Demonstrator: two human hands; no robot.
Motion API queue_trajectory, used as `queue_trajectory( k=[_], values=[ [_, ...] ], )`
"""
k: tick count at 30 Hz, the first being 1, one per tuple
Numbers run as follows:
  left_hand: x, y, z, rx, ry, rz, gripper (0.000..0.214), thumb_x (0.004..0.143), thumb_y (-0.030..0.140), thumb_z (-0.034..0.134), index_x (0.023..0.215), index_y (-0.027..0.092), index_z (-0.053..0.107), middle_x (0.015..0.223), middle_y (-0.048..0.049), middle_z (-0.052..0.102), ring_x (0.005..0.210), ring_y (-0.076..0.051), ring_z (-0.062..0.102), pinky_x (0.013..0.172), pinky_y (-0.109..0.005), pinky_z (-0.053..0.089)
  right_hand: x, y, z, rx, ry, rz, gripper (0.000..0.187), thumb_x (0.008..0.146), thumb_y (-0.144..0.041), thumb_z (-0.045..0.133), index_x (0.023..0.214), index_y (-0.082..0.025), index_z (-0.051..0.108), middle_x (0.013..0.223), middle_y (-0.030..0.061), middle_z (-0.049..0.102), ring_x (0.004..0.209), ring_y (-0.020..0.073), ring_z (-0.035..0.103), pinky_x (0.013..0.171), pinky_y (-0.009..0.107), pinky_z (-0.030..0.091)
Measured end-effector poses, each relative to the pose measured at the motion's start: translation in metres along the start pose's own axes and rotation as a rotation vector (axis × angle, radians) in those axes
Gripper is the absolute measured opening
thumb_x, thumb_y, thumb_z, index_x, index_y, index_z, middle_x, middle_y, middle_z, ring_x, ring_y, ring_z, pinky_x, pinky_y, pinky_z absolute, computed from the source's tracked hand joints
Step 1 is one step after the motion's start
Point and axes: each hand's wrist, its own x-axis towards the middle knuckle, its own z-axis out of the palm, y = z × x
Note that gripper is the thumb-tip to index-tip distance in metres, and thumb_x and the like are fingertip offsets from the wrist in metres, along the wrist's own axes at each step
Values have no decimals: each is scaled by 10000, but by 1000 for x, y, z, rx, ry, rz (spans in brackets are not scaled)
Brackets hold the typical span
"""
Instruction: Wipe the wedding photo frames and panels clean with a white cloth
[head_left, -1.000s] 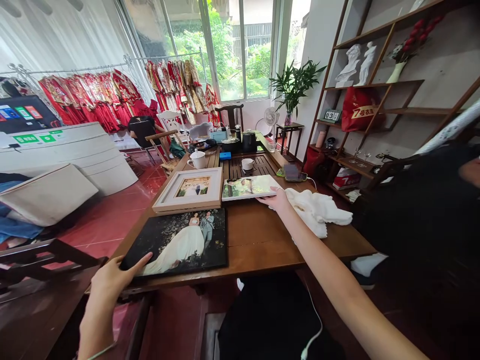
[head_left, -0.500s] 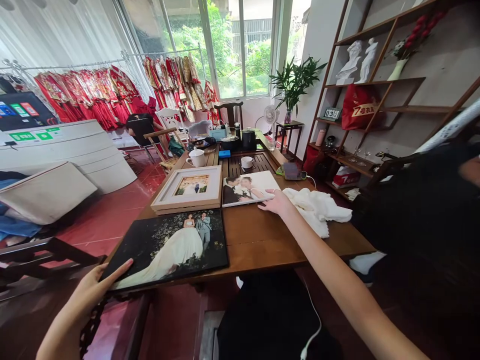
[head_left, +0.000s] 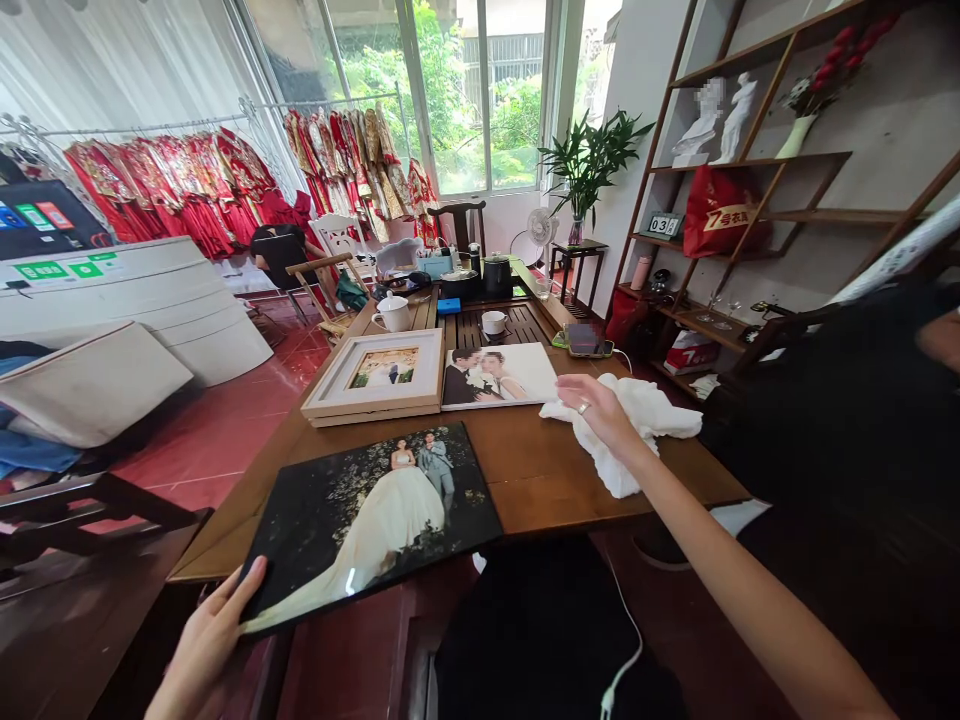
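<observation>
My left hand (head_left: 217, 615) grips the lower left corner of a dark wedding photo panel (head_left: 315, 510), thumb on top and the other fingers beneath. The panel tilts out over the table's front edge. My right hand (head_left: 596, 408), fingers stretched out and a ring on one, is at the left part of a crumpled white cloth (head_left: 626, 470); whether it touches the cloth I cannot tell. Just left of that hand lies a white photo panel (head_left: 529, 372) showing a couple. Beside it is a pale wooden picture frame (head_left: 334, 385), apparently stacked on another.
On the wooden table (head_left: 525, 485) stand a lidded white mug (head_left: 391, 314), a small white cup (head_left: 493, 323) on the slatted tea tray (head_left: 517, 325), and a phone (head_left: 589, 342) with a cable. A person in black (head_left: 832, 430) is close on the right.
The dark photo panel has shifted right and toward me, turning slightly, with my left hand on it. My right hand has moved from the white photo panel to the cloth, which has shifted.
</observation>
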Motion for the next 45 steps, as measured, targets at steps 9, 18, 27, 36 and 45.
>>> queue_trajectory(
  k=[9, 18, 27, 36, 45],
  values=[
    [-29, -12, 53, -195, -382, -67, 304, 741, 296, 715, 1016, 166, 704, 839, -59, 778, 840, -237, 743, 773, -331, 604, -7, 27, -87, -1207, -33, -265, 456, 632, -376, 735, 1055, -253, 621, 1122, 115, 636, 1030, 346, 559, 881, 498, 431],
    [-34, -4, 112, -89, -460, 235, 630, 570, 564, 773, 1003, 115, 684, 1065, -130, 743, 1118, -310, 645, 996, -417, 493, -23, 17, -119, -593, 464, -453, 392, 618, -260, 590, 1008, -259, 549, 884, 41, 623, 732, 232, 574, 645, 329, 453],
    [-39, -11, 155, 39, -386, 423, 459, 804, 436, 629, 1151, 136, 632, 1217, -158, 678, 1189, -279, 607, 1055, -420, 431, -62, 17, -110, -357, 304, -466, 480, 635, -269, 659, 1115, -277, 657, 1159, 94, 672, 1093, 341, 604, 942, 494, 464],
    [-54, -4, 178, 203, -346, 521, 366, 877, 346, 531, 1178, 150, 607, 1236, -168, 669, 1169, -287, 618, 1023, -427, 446, -57, 23, -99, -513, 281, -512, 560, 570, -166, 516, 1107, -256, 651, 1117, 73, 686, 1031, 305, 621, 908, 443, 471],
    [-61, 4, 193, 361, -298, 565, 366, 877, 363, 525, 1170, 161, 612, 1147, -163, 710, 1102, -303, 657, 947, -407, 478, -29, 42, -75, -620, 220, -525, 509, 620, -169, 493, 1098, -199, 666, 985, 80, 663, 978, 269, 617, 903, 383, 453]
  ],
)
